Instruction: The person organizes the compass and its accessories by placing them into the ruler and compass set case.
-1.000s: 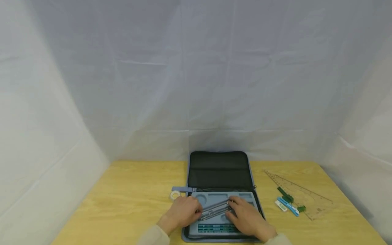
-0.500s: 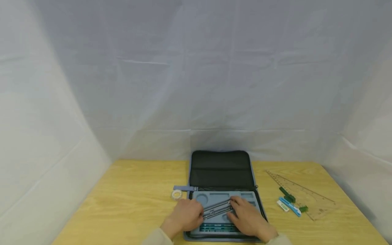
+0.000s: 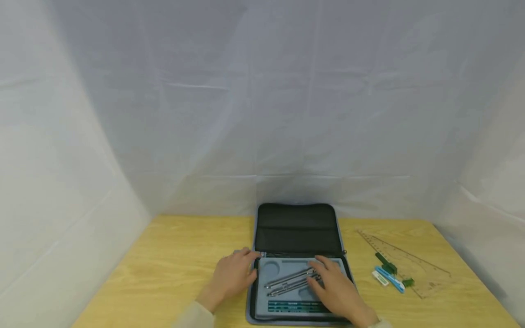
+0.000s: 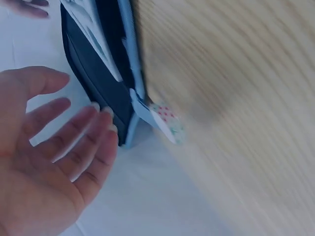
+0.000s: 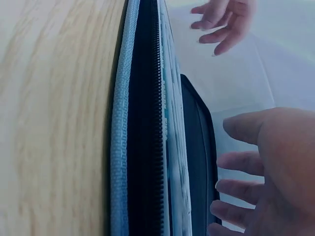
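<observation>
A zip case [image 3: 249,300] lies unfolded, with a grey moulded tray [image 3: 268,269] in its near half. Across the tray, at a slant, lie slim silver drawing instruments [image 3: 289,280] that look like compasses. My right hand [image 3: 334,289] hovers over their right ends with fingers spread; whether a fingertip touches them is hidden. My left hand [image 3: 231,275] is at the case's left edge, fingers loosely bent and holding nothing. In the left wrist view, a blue strap [image 4: 141,109] and a white ring-shaped piece with red dots [image 4: 167,118] are beyond its fingertips. Green pencils [image 3: 293,306] fill the tray's front slot.
On the right of the wooden table [image 3: 184,255] lie a clear set square [image 3: 430,273], a green compass-like piece [image 3: 385,263], a blue-and-white cutter-like tool [image 3: 389,279] and a white eraser [image 3: 380,278]. Pale sheeting [image 3: 262,114] surrounds the table.
My left hand has let go of the instruments' left ends and moved left to the case's edge, covering the strap and ring. My right hand has shifted slightly right.
</observation>
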`<state>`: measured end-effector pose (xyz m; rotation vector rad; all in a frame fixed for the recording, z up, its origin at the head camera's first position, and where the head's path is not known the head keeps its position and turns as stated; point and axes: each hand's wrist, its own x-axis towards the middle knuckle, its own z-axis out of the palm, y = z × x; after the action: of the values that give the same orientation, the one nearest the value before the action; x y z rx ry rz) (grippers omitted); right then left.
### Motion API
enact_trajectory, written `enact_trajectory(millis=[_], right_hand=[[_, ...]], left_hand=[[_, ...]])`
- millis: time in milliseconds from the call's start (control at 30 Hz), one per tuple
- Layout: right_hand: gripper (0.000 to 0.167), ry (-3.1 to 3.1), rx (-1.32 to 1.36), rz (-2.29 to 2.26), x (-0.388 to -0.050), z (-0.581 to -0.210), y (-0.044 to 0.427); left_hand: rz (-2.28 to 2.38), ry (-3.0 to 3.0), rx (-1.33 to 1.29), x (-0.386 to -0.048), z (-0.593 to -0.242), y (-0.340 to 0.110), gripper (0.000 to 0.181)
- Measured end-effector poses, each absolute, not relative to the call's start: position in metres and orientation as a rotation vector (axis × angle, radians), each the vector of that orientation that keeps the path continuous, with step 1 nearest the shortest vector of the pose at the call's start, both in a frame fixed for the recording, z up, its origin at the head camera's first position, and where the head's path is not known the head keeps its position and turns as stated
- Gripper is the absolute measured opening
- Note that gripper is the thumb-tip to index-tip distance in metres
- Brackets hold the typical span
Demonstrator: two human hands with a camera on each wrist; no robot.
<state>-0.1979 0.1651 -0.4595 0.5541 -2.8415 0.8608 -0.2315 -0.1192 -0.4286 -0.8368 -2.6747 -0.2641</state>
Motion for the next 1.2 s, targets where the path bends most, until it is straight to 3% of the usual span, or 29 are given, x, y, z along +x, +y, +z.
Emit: enact_trajectory(millis=[467,1200], right_hand=[[0.046,-2.872,0.487,0.866,-0.202,-0.461,0.161],[0.048,-2.936,0.669,0.835,-0.213,-0.454,0.121]], left_hand=[[-0.376,-2.796,-0.63,-0.235,-0.437,-0.149,0.05],[-0.453,-2.936,-0.414,-0.238,-0.441,-0.19,0.057]])
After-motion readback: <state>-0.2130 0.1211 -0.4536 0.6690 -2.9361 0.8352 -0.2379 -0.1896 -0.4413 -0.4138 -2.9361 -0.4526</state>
